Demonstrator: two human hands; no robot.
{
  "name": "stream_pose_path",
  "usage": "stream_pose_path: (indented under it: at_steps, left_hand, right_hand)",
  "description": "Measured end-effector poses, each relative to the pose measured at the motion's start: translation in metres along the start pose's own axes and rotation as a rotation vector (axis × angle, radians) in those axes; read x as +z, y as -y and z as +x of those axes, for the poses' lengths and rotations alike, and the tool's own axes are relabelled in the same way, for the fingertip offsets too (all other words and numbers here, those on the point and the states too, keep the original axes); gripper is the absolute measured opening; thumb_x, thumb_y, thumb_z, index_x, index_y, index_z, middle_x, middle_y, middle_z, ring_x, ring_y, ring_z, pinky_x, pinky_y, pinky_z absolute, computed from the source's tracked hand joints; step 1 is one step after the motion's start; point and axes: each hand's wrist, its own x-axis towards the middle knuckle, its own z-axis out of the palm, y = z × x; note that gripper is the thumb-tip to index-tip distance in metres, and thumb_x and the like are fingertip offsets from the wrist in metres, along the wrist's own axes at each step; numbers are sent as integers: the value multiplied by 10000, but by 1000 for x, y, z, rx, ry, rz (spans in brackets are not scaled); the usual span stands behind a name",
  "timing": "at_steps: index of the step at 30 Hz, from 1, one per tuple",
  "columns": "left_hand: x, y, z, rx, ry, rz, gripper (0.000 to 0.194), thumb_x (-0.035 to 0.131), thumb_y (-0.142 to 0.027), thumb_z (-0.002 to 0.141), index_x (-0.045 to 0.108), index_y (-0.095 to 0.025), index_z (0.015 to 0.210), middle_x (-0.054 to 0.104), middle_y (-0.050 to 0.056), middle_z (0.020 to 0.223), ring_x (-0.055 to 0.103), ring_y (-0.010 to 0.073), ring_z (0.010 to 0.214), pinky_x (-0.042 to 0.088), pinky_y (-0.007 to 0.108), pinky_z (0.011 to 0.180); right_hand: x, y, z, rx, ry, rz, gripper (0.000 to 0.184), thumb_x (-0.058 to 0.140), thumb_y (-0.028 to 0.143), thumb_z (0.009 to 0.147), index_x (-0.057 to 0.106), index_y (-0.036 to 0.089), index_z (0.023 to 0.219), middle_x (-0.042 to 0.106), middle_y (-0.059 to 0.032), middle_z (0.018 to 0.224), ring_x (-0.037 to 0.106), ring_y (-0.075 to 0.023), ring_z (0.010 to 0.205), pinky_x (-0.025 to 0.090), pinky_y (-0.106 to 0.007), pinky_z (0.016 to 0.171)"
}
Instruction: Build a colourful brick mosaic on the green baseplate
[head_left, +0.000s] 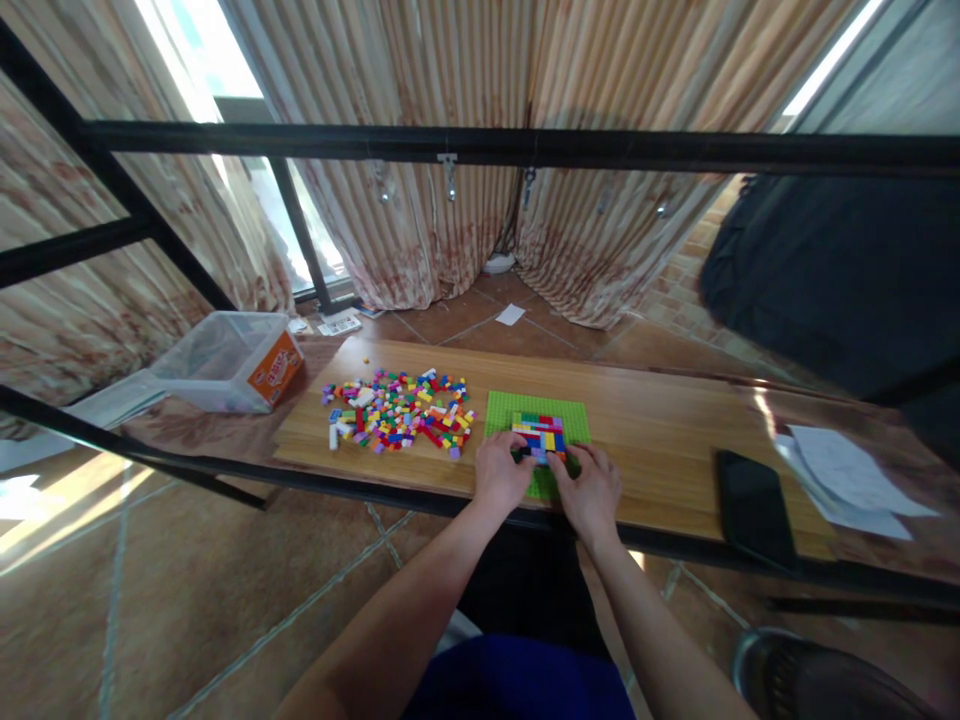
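Note:
A green baseplate [501, 408] lies on the wooden board, with a patch of coloured bricks [538, 432] built on it. My left hand [501, 474] rests at the plate's near edge, its fingers curled and pressed against the front of the brick patch. My right hand [592, 487] is close beside it, fingers bent onto the same spot. What the fingertips pinch is hidden. Left of the plate lies a pile of loose coloured bricks [401, 410].
The wooden board [660, 430] sits inside a black metal frame [525, 145]. A clear plastic tub [229, 360] stands at the far left. A black phone [754, 508] and white papers [844, 475] lie at the right. Curtains hang behind.

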Motion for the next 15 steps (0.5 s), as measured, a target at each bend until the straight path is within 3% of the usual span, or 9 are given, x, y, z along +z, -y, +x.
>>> stream_pose_path:
  at_steps: [9, 15]
  left_hand:
    - [1, 5, 1, 36, 22, 15, 135, 722, -152, 718, 649, -169, 831, 660, 35, 873, 608, 194, 873, 489, 374, 860]
    - [-9, 19, -17, 253, 30, 53, 348, 623, -99, 797, 615, -199, 1130, 613, 66, 1139, 562, 209, 1099, 465, 396, 990]
  right_hand:
    - [-1, 5, 1, 29, 21, -7, 493, 514, 578, 819, 686, 178, 1048, 613, -133, 1171, 475, -305, 1073, 339, -448, 920]
    - [-1, 5, 1, 50, 24, 0, 500, 523, 583, 812, 693, 173, 1042, 614, -127, 1172, 478, -306, 1079, 338, -440, 935]
